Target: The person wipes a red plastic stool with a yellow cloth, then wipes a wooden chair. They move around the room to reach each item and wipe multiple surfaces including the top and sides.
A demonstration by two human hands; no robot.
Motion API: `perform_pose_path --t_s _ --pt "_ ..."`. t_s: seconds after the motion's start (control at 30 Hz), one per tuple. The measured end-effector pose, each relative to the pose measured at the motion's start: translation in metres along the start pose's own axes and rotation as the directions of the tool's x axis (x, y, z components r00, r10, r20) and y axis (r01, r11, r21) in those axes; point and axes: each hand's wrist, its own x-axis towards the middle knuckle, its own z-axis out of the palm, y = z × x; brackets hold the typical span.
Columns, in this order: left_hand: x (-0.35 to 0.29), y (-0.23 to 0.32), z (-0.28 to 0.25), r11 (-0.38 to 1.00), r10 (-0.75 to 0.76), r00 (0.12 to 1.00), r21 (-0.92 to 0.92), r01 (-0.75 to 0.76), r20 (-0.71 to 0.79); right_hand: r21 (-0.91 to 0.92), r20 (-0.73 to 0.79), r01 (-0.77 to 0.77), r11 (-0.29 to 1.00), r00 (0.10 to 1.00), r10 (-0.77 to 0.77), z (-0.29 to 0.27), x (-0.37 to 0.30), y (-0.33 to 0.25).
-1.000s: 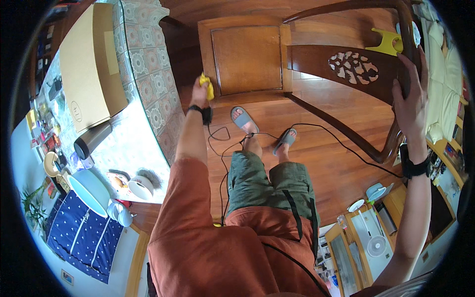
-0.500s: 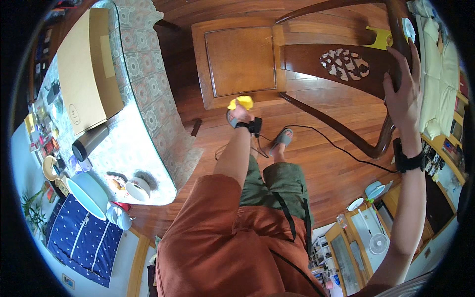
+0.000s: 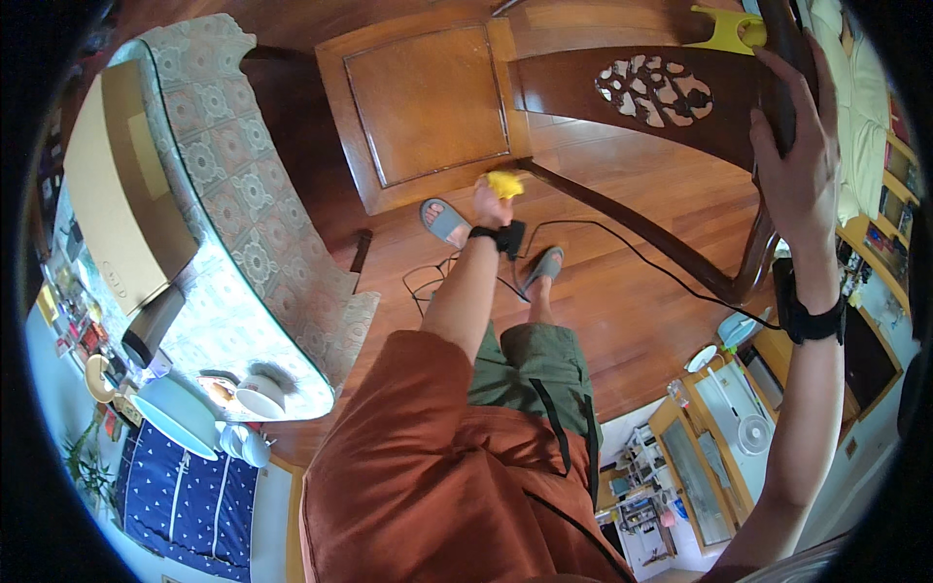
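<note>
My left hand (image 3: pixel 492 206) is closed around a yellow cloth (image 3: pixel 505 185). It is low down, by the corner where the chair's brown seat (image 3: pixel 428 107) meets a side post (image 3: pixel 622 219). Higher up on the right, my right hand (image 3: pixel 802 165) grips the dark top rail (image 3: pixel 776 102) of the chair's back, fingers over it and thumb on the near side. Between seat and rail runs a wide back slat (image 3: pixel 559 89) with a carved openwork oval (image 3: pixel 654 90). Black straps with small boxes are on both wrists, joined to a dark cable (image 3: pixel 637 248).
On the left stands a table with a patterned cloth (image 3: pixel 219 146), bearing a cardboard box (image 3: pixel 112 194), a dark cylinder (image 3: pixel 154 325), a light-blue basin (image 3: pixel 175 413) and a bowl (image 3: pixel 260 396). A yellow object (image 3: pixel 724 31) is beyond the rail. My slippered feet (image 3: pixel 445 222) are on the wood floor.
My left hand and the cloth have moved right along the seat's near edge to the corner by the post. My right hand keeps its hold on the rail. The view has shifted slightly.
</note>
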Motion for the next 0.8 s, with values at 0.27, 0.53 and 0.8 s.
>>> perform_pose_path --t_s 0.27,0.53,0.8 --pt "-0.055 -0.110 -0.208 -0.174 -0.954 0.201 -0.956 0.236 0.223 0.014 -0.002 -0.042 0.999 0.999 0.042 -0.005 0.003 -0.010" --pt "-0.013 -0.131 -0.272 -0.027 -0.994 0.059 -0.723 0.690 0.094 0.013 0.016 -0.064 0.998 0.998 0.064 -0.009 0.006 -0.015" --pt "0.250 -0.226 -0.359 -0.005 -0.931 0.272 -0.753 0.657 0.244 -0.031 0.081 -0.113 0.993 0.990 0.115 -0.010 0.009 -0.015"
